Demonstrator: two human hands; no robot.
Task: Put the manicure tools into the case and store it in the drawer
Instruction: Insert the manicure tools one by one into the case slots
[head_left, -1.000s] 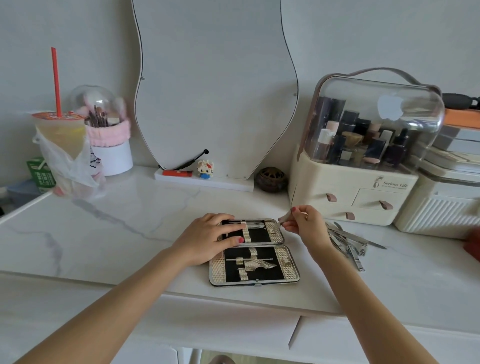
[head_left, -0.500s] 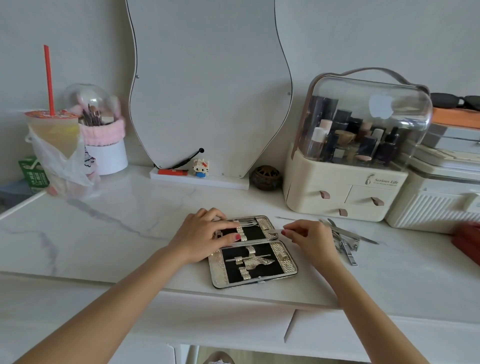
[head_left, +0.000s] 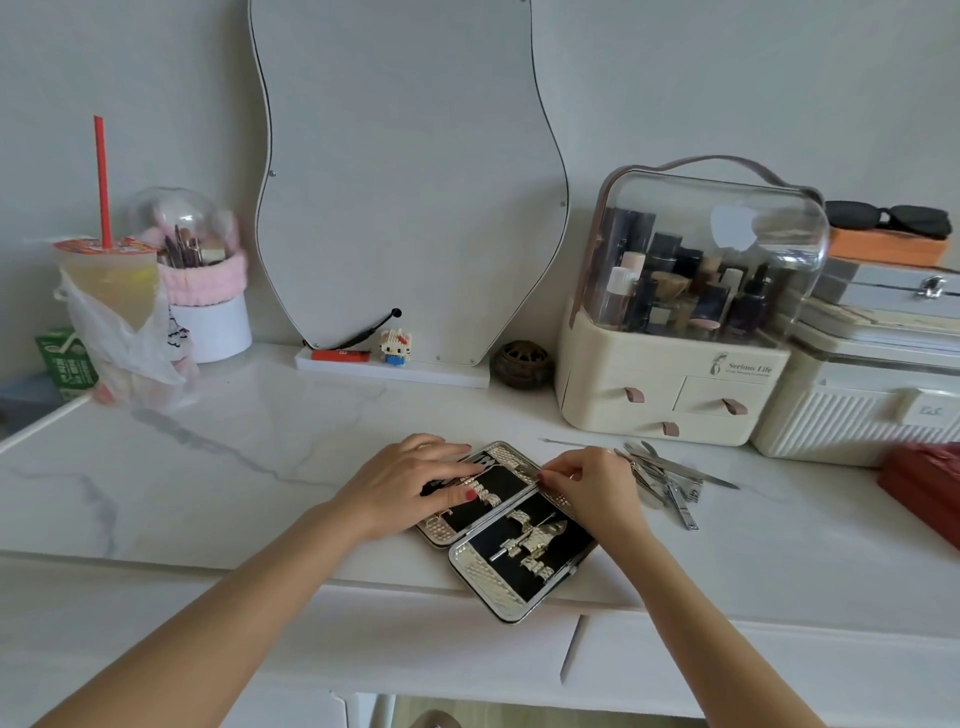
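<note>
An open manicure case (head_left: 519, 566) with a black lining and silvery loops lies near the table's front edge, turned at an angle. My left hand (head_left: 415, 488) presses flat on its far half. My right hand (head_left: 587, 486) pinches a thin metal tool (head_left: 506, 468) that lies across that far half. One slim tool sits under the loops of the near half. Several loose metal tools (head_left: 670, 480) lie in a heap just right of my right hand. A drawer front (head_left: 675, 654) shows below the tabletop edge.
A cream cosmetics organiser (head_left: 670, 395) with small drawers stands behind the tools, white boxes (head_left: 857, 421) to its right, a red object (head_left: 930, 483) at the right edge. A mirror (head_left: 405, 171), a small figure, a dark jar, a brush holder (head_left: 208, 312) and a bagged drink (head_left: 111, 291) line the back.
The case has turned counter-clockwise, its near half swinging toward the table edge. My right hand came down from above the case's right end onto the far half with the thin tool.
</note>
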